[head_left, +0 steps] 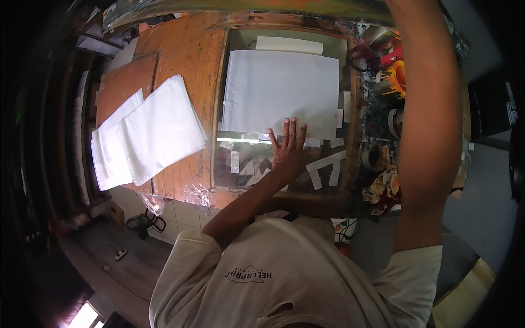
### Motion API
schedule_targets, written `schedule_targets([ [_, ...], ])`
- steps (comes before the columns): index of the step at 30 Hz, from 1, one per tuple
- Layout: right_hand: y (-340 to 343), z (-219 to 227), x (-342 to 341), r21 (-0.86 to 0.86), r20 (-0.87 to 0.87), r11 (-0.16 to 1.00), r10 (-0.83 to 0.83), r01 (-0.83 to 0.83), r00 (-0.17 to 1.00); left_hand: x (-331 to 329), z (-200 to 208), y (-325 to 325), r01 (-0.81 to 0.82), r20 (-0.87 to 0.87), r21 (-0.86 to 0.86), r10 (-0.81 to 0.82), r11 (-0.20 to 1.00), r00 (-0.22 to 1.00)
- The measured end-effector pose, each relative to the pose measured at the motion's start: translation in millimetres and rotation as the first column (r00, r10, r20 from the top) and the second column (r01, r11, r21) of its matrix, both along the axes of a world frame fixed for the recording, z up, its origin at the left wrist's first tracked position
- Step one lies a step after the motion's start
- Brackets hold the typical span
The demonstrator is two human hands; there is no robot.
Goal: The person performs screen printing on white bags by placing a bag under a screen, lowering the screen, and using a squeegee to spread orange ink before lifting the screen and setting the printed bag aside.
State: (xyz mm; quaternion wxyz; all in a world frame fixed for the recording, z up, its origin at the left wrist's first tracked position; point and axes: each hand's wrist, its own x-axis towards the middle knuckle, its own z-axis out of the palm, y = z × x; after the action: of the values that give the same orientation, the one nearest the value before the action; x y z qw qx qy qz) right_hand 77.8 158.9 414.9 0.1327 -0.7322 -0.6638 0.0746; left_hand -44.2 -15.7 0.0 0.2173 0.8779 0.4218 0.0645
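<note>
My left hand lies with its fingers spread on the near edge of a large white sheet, holding nothing. That sheet rests on a glass panel set in a wooden tabletop. A smaller white piece shows beyond its far edge. My right arm stretches far forward along the right side, and its hand is beyond the upper edge of the picture. Across the far end runs a long, paint-stained frame-like piece; whether my right hand touches it is hidden.
Two overlapping stacks of white sheets lie on the wooden table at left. Pale tape strips stick to the glass. Paint-smeared containers, a tape roll and crumpled stained cloth crowd the right side.
</note>
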Motion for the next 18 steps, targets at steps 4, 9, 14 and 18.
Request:
schedule_targets([
  [4, -12, -8, 7, 0.163, -0.092, 0.978, 0.148, -0.132, 0.985, -23, -6, -12, 0.000, -0.072, -0.067, -0.005, 0.998, 0.997],
  [9, -5, -4, -3, 0.077, -0.109, 0.996, -0.044, 0.052, 0.993, -36, -11, -25, 0.058, 0.004, 0.011, -0.058, 0.998, 0.998],
  [14, -5, -25, 0, 0.163, -0.082, 0.986, 0.039, -0.025, 0.996, -65, 37, 7, 0.090, -0.030, -0.069, -0.092, 0.994, 0.995],
  [18, -39, -115, 7, 0.461, 0.114, 0.856, 0.205, -0.234, 0.972, -91, 116, 35, -0.070, 0.664, -0.437, 0.374, 0.897, 0.648],
])
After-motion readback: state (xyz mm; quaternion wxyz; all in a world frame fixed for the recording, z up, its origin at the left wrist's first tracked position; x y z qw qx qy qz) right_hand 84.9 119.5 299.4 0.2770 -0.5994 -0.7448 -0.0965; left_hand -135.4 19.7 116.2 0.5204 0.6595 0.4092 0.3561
